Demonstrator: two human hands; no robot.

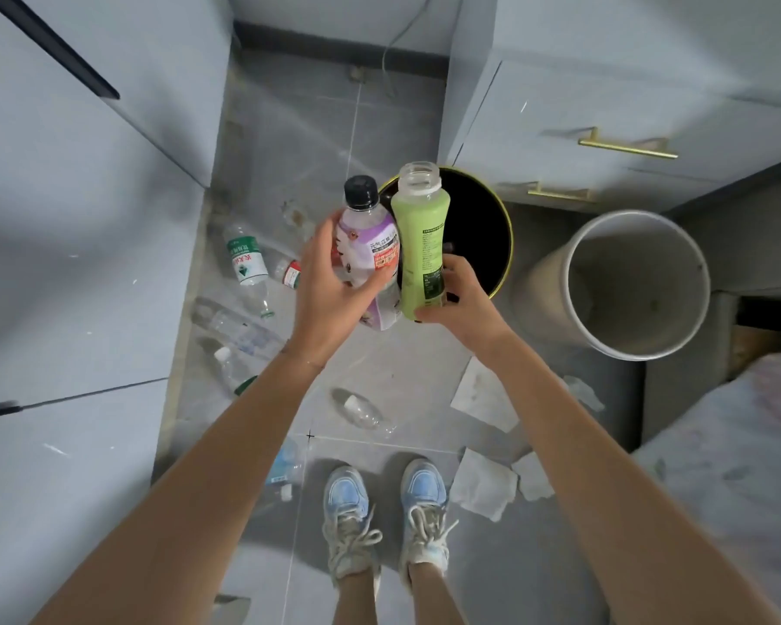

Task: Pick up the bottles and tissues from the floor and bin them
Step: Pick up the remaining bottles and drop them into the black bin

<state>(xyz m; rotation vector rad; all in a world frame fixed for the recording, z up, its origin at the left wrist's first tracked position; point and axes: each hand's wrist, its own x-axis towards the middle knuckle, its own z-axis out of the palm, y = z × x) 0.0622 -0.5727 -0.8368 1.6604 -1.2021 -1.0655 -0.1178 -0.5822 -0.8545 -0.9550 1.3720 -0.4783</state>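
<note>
My left hand (pixel 328 281) grips a clear bottle with a purple label and black cap (pixel 373 245). My right hand (pixel 458 300) grips a green uncapped bottle (pixel 422 245) by its lower part. Both bottles are held upright side by side over the near rim of a black bin (pixel 483 236). Several clear bottles lie on the floor at the left, among them a green-labelled one (pixel 246 263) and a small one (pixel 361 410) near my feet. White tissues (pixel 485 484) lie on the floor at the right, another tissue (pixel 483 394) further up.
A white bin (pixel 636 281) lies tilted to the right of the black one. Grey cabinets with gold handles (pixel 627 148) stand behind the bins, a grey cupboard wall (pixel 86 218) at the left, a bed edge (pixel 740 444) at the right. My shoes (pixel 384 521) stand on the tiled floor.
</note>
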